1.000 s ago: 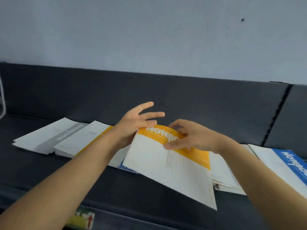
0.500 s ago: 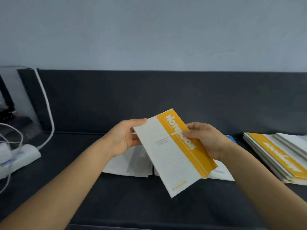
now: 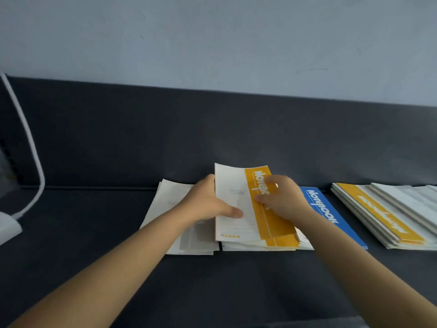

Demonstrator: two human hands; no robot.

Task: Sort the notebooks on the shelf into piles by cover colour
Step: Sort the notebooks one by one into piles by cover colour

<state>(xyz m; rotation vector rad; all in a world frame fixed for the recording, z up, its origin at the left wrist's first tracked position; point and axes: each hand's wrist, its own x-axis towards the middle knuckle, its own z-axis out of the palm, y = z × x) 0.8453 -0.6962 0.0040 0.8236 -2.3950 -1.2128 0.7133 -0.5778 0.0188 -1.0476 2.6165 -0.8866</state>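
Observation:
A white and orange notebook [image 3: 238, 183] lies on top of a pile of orange notebooks [image 3: 281, 242] in the middle of the dark shelf [image 3: 212, 280]. My left hand [image 3: 208, 204] grips its left edge, thumb on the cover. My right hand [image 3: 283, 200] presses on its orange band with bent fingers. A grey-white pile [image 3: 170, 209] lies to the left of it. A blue notebook [image 3: 331, 214] lies to the right, partly under my right arm. Further right sits a mixed stack topped by an orange notebook [image 3: 383, 214].
The shelf's dark back wall [image 3: 212, 133] rises just behind the piles. A white cable [image 3: 33, 152] runs down at the far left to a white block [image 3: 7, 228] at the left edge.
The orange notebook, held tilted in the air by both hands half a second ago, now lies flat on the orange pile. Both hands came down and forward with it.

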